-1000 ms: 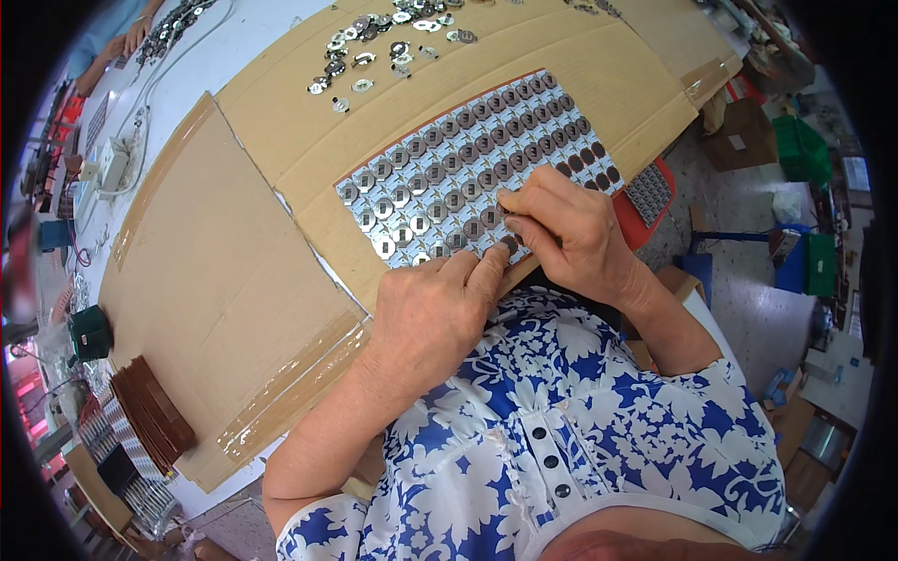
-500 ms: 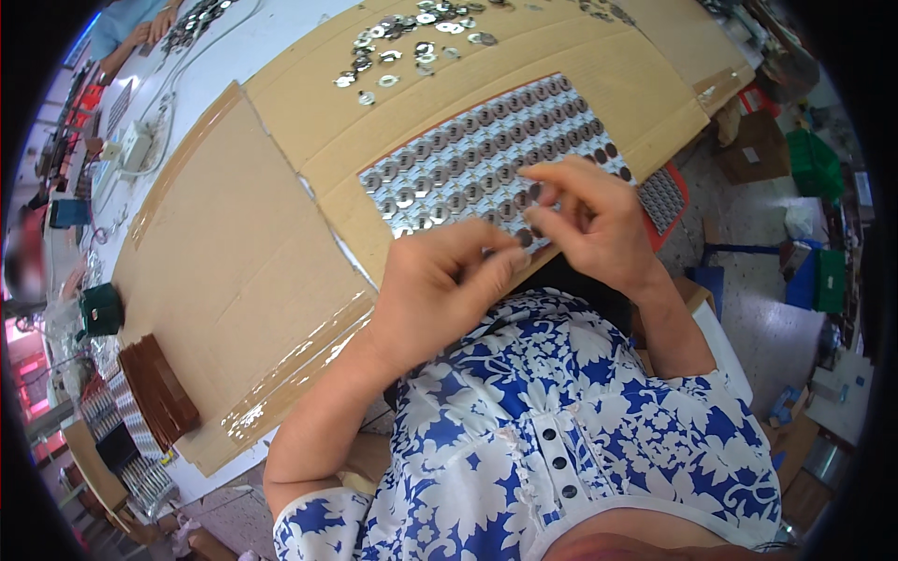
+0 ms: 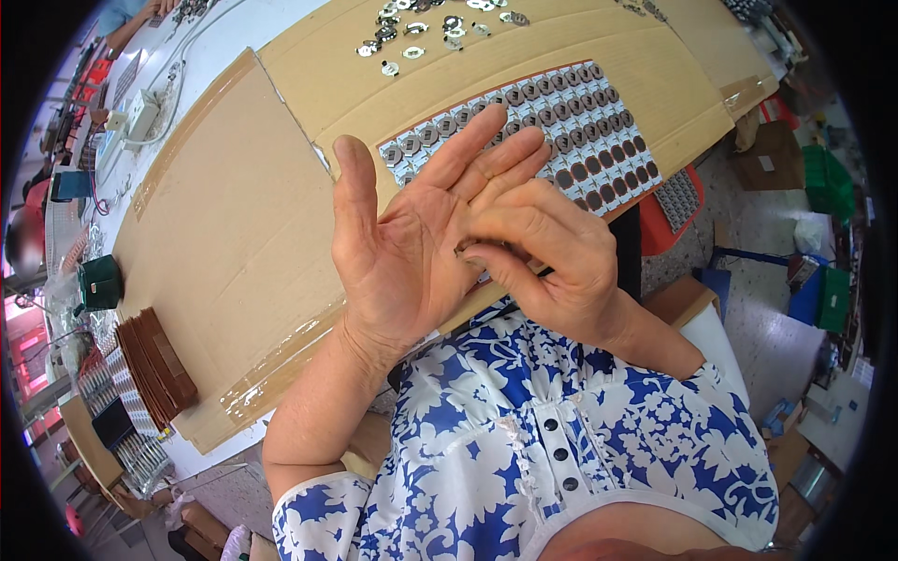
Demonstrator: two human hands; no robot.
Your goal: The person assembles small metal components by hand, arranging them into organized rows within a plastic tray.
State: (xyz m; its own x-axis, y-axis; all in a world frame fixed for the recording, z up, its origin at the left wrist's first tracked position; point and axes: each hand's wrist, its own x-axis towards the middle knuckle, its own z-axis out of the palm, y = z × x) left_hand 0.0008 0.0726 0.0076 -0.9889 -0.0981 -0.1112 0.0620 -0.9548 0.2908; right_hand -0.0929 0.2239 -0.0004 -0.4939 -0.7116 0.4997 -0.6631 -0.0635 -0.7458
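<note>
My left hand [image 3: 402, 243] is turned palm up with its fingers stretched out, in front of the board's near left part. Over its palm, my right hand [image 3: 557, 257] pinches thumb and forefinger together on a small dark piece [image 3: 463, 249], mostly hidden by the fingers. Beneath and beyond both hands lies a flat board [image 3: 603, 159] with rows of round dark pieces on a pale blue-white ground. Pieces in its near right part look plain and dark; those farther off have greyish, many-sided tops. My hands cover the near left part of the board.
Loose shiny metal discs [image 3: 454, 23] lie scattered on the far cardboard [image 3: 234, 215]. A red tray [image 3: 687, 201] with a similar board sits at right, below the table edge. Brown boards [image 3: 154, 369] stand stacked at left, near a green box [image 3: 100, 282]. Another person's hand [image 3: 166, 6] shows at far left.
My left hand has turned palm up and spread its fingers. The right hand has come left and down from the board to that palm. The view has shifted a little.
</note>
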